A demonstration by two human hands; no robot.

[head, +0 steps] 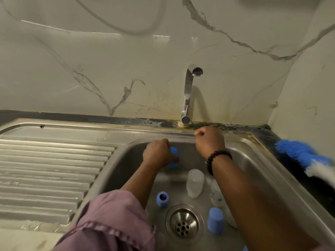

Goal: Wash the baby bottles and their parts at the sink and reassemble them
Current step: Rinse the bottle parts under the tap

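- Head view: the washing step appeared to be only starting, since no water was seen running from the faucet point(188, 93) and the parts were still scattered in the sink point(253, 160).
- A blue bottle part point(174, 156) was grasped in the left hand point(157, 153), fingers curled round it, low in the basin near the back wall.
- The right hand point(208, 142) was raised to the sink's back rim just below the faucet base, its fingers clenched; whether anything small was pinched in that grip could not be told.
- A beaded bracelet point(217, 158) was worn on the right wrist, and a pink sleeve point(112, 223) was seen on the left arm.
- A clear bottle point(194, 182) was stood upside down mid-basin; a blue ring point(162, 198) and a blue cap point(215, 222) were lying either side of the drain point(184, 225).
- A second bottle was partly hidden behind the right forearm.
- A blue and white bottle brush point(306, 158) was left on the counter at the right.
- The next move was judged to call for the faucet lever being opened, then the held part being brought under the spout.
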